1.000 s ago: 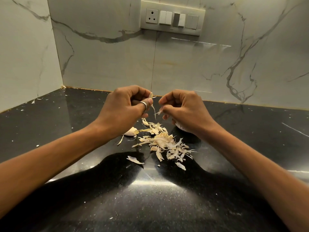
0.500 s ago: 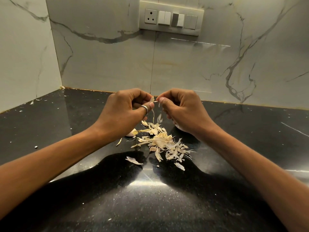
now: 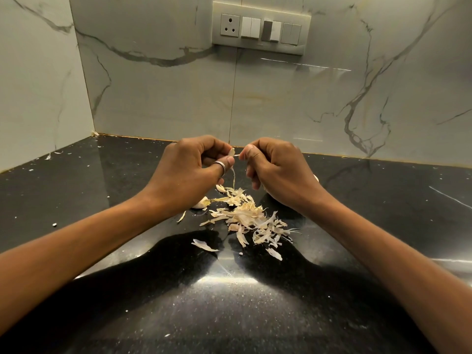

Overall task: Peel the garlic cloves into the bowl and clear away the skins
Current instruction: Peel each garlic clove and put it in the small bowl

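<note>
Both curled: left fingers [image 3: 228, 161] pinch garlic clove [image 3: 232, 151], right fingers [image 3: 251, 154] skin [image 3: 238, 155].

My left hand [image 3: 189, 172], a ring [image 3: 221, 165] on its thumb, curls around a garlic clove [image 3: 232, 152] and pinches it between thumb and fingertips. My right hand [image 3: 278, 169] sits just beside it, thumb and forefinger nipping a sliver of skin [image 3: 238, 155] that runs across to the clove. A thin strip [image 3: 234, 175] dangles below the clove. Beneath both hands, a pile of skins [image 3: 252, 218] lies scattered on the black countertop [image 3: 383, 200]. Another clove [image 3: 201, 202] lies partly hidden under my left wrist. A switch panel [image 3: 260, 28] sits on the marble wall [image 3: 158, 98] behind.
</note>
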### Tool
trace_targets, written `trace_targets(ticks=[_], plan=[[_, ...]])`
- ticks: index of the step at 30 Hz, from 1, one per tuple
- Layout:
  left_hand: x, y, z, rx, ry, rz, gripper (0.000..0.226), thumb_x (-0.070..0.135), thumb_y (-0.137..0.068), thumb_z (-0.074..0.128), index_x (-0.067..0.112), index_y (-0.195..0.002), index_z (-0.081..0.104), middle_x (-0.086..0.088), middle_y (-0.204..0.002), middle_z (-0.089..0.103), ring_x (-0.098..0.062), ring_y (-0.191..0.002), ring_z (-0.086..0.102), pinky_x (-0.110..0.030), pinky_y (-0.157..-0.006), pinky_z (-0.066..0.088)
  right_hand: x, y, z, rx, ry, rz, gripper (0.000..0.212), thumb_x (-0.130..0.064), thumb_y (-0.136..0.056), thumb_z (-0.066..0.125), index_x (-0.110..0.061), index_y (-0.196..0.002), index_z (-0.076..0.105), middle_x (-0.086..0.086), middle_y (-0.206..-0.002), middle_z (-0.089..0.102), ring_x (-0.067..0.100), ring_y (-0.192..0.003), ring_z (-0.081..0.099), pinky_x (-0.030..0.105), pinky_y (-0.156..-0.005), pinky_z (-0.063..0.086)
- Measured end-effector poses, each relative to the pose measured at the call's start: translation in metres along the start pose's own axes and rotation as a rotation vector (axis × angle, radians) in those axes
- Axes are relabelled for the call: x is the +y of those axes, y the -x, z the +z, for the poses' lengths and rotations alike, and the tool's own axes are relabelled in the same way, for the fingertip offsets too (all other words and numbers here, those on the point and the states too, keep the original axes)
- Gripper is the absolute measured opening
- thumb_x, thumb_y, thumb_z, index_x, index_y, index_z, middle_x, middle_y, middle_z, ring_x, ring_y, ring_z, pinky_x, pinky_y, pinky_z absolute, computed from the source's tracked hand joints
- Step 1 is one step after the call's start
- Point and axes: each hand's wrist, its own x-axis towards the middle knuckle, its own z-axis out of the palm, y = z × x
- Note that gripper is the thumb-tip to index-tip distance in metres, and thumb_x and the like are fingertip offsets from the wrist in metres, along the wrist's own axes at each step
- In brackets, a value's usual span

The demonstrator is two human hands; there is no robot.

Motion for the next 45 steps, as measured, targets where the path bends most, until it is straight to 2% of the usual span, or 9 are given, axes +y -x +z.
trace_targets(ticks=[3, 7, 12, 15, 18, 22, 29, 39, 45], plan=[[0.0004, 0.0005, 0.0005, -0.003, -0.003, 0.006, 0.016, 0.015, -0.092, 0.071, 0.014, -0.107, 0.071, 0.003, -0.086, 0.071, -0.008, -0.074, 0.072, -0.026, -0.067, 0.062, 0.0003, 0.0006, -0.0005, -0.027, 0.066, 0.014, 0.025, -0.015, -0.105, 0.050, -0.009, -0.088, 0.068, -0.002, -0.065, 0.066, 0.006, -0.049, 0.064, 0.026, -0.054, 0.054], [0.0005, 0.0008, 0.0013, -0.004, -0.003, 0.006, 0.015, 0.015, -0.092, 0.071, 0.013, -0.107, 0.072, 0.003, -0.086, 0.071, -0.007, -0.074, 0.071, -0.024, -0.066, 0.061, -0.0002, -0.0003, 0.0009, -0.021, 0.154, 0.009, 0.029, -0.014, -0.101, 0.050, -0.003, -0.081, 0.067, 0.009, -0.067, 0.065, 0.025, -0.060, 0.064, 0.043, -0.058, 0.053], [0.0006, 0.0011, 0.0018, -0.004, 0.006, -0.003, 0.015, 0.015, -0.092, 0.071, 0.013, -0.107, 0.072, 0.002, -0.085, 0.071, -0.007, -0.074, 0.071, -0.021, -0.066, 0.060, -0.0021, -0.0020, -0.0006, -0.005, 0.210, 0.040, 0.034, -0.015, -0.102, 0.045, -0.005, -0.072, 0.057, 0.009, -0.065, 0.056, 0.019, -0.057, 0.048, 0.035, -0.055, 0.037], [0.0001, 0.0008, 0.0017, -0.004, -0.002, -0.004, 0.015, 0.014, -0.092, 0.071, 0.012, -0.107, 0.072, 0.002, -0.085, 0.071, -0.007, -0.073, 0.072, -0.022, -0.066, 0.061, -0.0014, -0.0009, -0.0016, -0.021, 0.051, 0.052, 0.035, -0.014, -0.104, 0.042, -0.002, -0.077, 0.060, 0.015, -0.067, 0.062, 0.027, -0.056, 0.059, 0.040, -0.052, 0.046], [-0.0011, 0.0005, 0.0012, 0.001, -0.015, 0.001, 0.016, 0.015, -0.092, 0.071, 0.012, -0.108, 0.072, 0.001, -0.086, 0.072, -0.009, -0.073, 0.072, -0.025, -0.067, 0.062, -0.0019, 0.0015, -0.0005, -0.057, -0.095, 0.054, 0.030, -0.013, -0.107, 0.042, -0.006, -0.091, 0.066, 0.007, -0.073, 0.069, 0.018, -0.058, 0.068, 0.025, -0.048, 0.049], [-0.0018, 0.0000, 0.0006, 0.005, -0.023, 0.010, 0.016, 0.016, -0.092, 0.071, 0.014, -0.107, 0.072, 0.002, -0.087, 0.074, -0.009, -0.071, 0.072, -0.028, -0.068, 0.063, 0.0001, 0.0011, 0.0010, -0.095, -0.195, 0.030, 0.021, -0.013, -0.106, 0.049, -0.002, -0.104, 0.068, 0.008, -0.086, 0.074, 0.018, -0.069, 0.074, 0.027, -0.054, 0.055], [-0.0014, -0.0001, -0.0003, 0.004, -0.039, 0.034, 0.020, 0.023, -0.091, 0.072, 0.013, -0.108, 0.073, 0.004, -0.087, 0.074, -0.007, -0.070, 0.073, -0.029, -0.068, 0.063, 0.0004, 0.0026, 0.0012, -0.083, -0.220, -0.022, 0.013, -0.014, -0.099, 0.065, -0.003, -0.103, 0.071, 0.009, -0.084, 0.076, 0.017, -0.070, 0.075, 0.030, -0.058, 0.060], [-0.0002, 0.0012, 0.0019, -0.021, -0.015, 0.026, 0.020, 0.022, -0.091, 0.072, 0.012, -0.109, 0.073, 0.004, -0.086, 0.073, -0.007, -0.073, 0.072, -0.027, -0.066, 0.062, 0.0040, 0.0011, 0.0027, -0.053, -0.122, -0.043, 0.010, -0.013, -0.098, 0.067, -0.004, -0.097, 0.072, 0.005, -0.076, 0.075, 0.014, -0.062, 0.073, 0.029, -0.057, 0.059], [-0.0019, 0.0012, 0.0008, -0.059, -0.040, 0.065, 0.023, 0.017, -0.092, 0.071, 0.015, -0.115, 0.070, 0.005, -0.082, 0.069, -0.013, -0.075, 0.072, -0.032, -0.066, 0.063, 0.0031, 0.0029, 0.0029, -0.032, -0.058, -0.053, 0.009, -0.015, -0.095, 0.069, -0.007, -0.092, 0.071, 0.001, -0.070, 0.073, 0.013, -0.060, 0.070, 0.042, -0.063, 0.061]])
